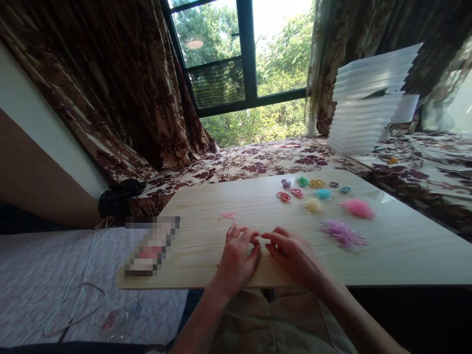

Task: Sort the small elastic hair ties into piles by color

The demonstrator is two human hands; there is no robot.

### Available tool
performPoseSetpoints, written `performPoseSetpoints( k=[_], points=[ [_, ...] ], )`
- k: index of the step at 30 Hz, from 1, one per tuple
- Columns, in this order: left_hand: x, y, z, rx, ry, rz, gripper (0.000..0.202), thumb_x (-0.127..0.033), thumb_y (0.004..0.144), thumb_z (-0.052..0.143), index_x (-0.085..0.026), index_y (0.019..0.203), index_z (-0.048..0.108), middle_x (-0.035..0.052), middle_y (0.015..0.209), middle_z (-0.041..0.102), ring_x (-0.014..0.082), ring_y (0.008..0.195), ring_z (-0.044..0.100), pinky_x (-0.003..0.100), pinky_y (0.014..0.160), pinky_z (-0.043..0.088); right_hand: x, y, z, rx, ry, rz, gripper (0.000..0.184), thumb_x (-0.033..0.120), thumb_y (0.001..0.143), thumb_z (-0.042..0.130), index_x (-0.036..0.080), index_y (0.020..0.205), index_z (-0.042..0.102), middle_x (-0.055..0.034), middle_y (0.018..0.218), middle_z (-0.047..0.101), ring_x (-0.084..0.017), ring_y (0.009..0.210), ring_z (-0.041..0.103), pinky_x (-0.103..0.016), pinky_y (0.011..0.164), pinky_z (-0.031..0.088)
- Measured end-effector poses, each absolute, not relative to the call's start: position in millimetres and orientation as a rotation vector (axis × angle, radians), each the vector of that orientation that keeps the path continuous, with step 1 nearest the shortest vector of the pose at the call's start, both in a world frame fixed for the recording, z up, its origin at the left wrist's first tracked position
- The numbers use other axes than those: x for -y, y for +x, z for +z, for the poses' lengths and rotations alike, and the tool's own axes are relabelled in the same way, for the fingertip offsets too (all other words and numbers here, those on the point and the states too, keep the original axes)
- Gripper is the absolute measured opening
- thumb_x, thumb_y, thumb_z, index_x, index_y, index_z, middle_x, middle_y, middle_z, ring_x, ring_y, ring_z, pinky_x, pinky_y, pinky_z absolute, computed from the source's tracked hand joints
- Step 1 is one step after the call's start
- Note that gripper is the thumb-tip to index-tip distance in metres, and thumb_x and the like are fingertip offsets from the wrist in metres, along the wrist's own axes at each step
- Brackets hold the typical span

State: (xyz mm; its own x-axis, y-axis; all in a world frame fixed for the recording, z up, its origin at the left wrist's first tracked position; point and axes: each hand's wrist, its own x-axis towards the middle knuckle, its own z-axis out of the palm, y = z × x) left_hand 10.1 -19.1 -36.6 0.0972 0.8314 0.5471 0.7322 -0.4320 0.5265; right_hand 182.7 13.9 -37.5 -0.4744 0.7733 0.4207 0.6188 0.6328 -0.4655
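Observation:
Both my hands rest on a light wooden board (206, 196) across my lap. My left hand (238, 255) and my right hand (291, 253) meet fingertip to fingertip, fingers curled in a pinch; whatever sits between them is too small to make out. A small pink tuft (228, 215) lies just beyond my left hand. To the right lie a purple fluffy bunch (342, 233), a pink fluffy bunch (357, 208), a yellow tuft (312, 204) and a teal one (324, 193). Several small coloured rings (297, 188) sit in a row behind them.
A blurred-out object (151, 243) lies on the board's left end. A stack of clear plastic boxes (365, 113) stands at the back right on flowered cloth. A white cable (79, 282) runs over the bedding at left. Curtains frame a window (245, 59) ahead.

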Motion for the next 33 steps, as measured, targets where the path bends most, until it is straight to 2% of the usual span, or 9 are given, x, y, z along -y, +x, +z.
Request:
performPoseSetpoints(
  k=[4, 9, 11, 16, 21, 27, 30, 33],
  points=[
    [19, 8, -39, -1.563, 2.262, 1.28, 0.023, -0.009, 0.082, 0.055, -0.022, 0.101, 0.061, 0.0042, 0.097, 0.07, 0.0211, 0.106, 0.058, 0.043, 0.106, 0.04, -14, 182, -38, 2.231, -1.083, 0.343, 0.028, 0.022, 0.091, 0.049, 0.022, 0.11, 0.069, -0.0041, 0.093, 0.067, -0.013, 0.068, 0.059, -0.026, 0.066, 0.043],
    [17, 8, -41, -1.557, 2.287, 1.318, 0.023, -0.01, 0.082, 0.057, -0.022, 0.101, 0.06, 0.0022, 0.092, 0.07, 0.0211, 0.103, 0.059, 0.043, 0.105, 0.041, -14, 183, -35, 2.219, -1.053, 0.359, 0.022, 0.025, 0.092, 0.049, 0.021, 0.086, 0.07, -0.0029, 0.084, 0.065, -0.013, 0.071, 0.059, -0.025, 0.067, 0.042],
    [17, 7, -41, -1.575, 2.298, 1.329, 0.023, -0.009, 0.082, 0.058, -0.023, 0.101, 0.06, 0.0011, 0.09, 0.07, 0.0209, 0.102, 0.059, 0.043, 0.104, 0.041, -15, 183, -34, 2.213, -1.044, 0.364, 0.023, 0.025, 0.092, 0.048, 0.021, 0.082, 0.068, -0.003, 0.082, 0.065, -0.013, 0.072, 0.059, -0.025, 0.067, 0.042],
    [16, 6, -43, -1.689, 2.31, 1.364, 0.023, -0.008, 0.085, 0.054, -0.022, 0.103, 0.06, 0.0005, 0.086, 0.068, 0.0207, 0.096, 0.06, 0.043, 0.1, 0.042, -17, 185, -31, 2.181, -1.048, 0.358, 0.025, 0.026, 0.094, 0.045, 0.02, 0.081, 0.066, -0.0024, 0.081, 0.064, -0.013, 0.071, 0.061, -0.024, 0.064, 0.043],
    [14, 6, -48, -1.758, 2.337, 1.384, 0.023, -0.008, 0.087, 0.05, -0.02, 0.102, 0.062, 0.0028, 0.09, 0.068, 0.0219, 0.094, 0.06, 0.045, 0.097, 0.042, -7, 197, -29, 2.124, -1.144, 0.209, 0.027, 0.027, 0.095, 0.045, 0.022, 0.079, 0.065, -0.0019, 0.08, 0.064, -0.013, 0.071, 0.06, -0.024, 0.065, 0.042],
    [12, 4, -53, -1.748, 2.402, 1.393, 0.02, -0.01, 0.086, 0.051, -0.02, 0.098, 0.064, 0.0038, 0.088, 0.07, 0.0247, 0.094, 0.06, 0.048, 0.097, 0.039, 4, 257, -29, 1.938, -1.39, -0.043, 0.026, 0.031, 0.093, 0.045, 0.022, 0.083, 0.067, -0.0028, 0.083, 0.067, -0.016, 0.074, 0.062, -0.026, 0.066, 0.042],
    [11, 4, -53, -1.757, 2.434, 1.392, 0.02, -0.011, 0.086, 0.05, -0.02, 0.097, 0.065, 0.0048, 0.09, 0.071, 0.0252, 0.093, 0.061, 0.048, 0.097, 0.039, 1, 292, -27, 1.826, -1.516, -0.132, 0.027, 0.036, 0.092, 0.045, 0.023, 0.089, 0.068, -0.0037, 0.087, 0.068, -0.018, 0.073, 0.064, -0.028, 0.062, 0.041],
    [11, 4, -53, -1.769, 2.452, 1.394, 0.02, -0.011, 0.087, 0.05, -0.02, 0.096, 0.065, 0.0054, 0.091, 0.071, 0.0257, 0.093, 0.061, 0.049, 0.096, 0.039, -7, 311, -27, 1.775, -1.598, -0.17, 0.028, 0.037, 0.091, 0.045, 0.022, 0.087, 0.069, -0.0037, 0.087, 0.07, -0.02, 0.071, 0.065, -0.029, 0.059, 0.041]
  ],
)
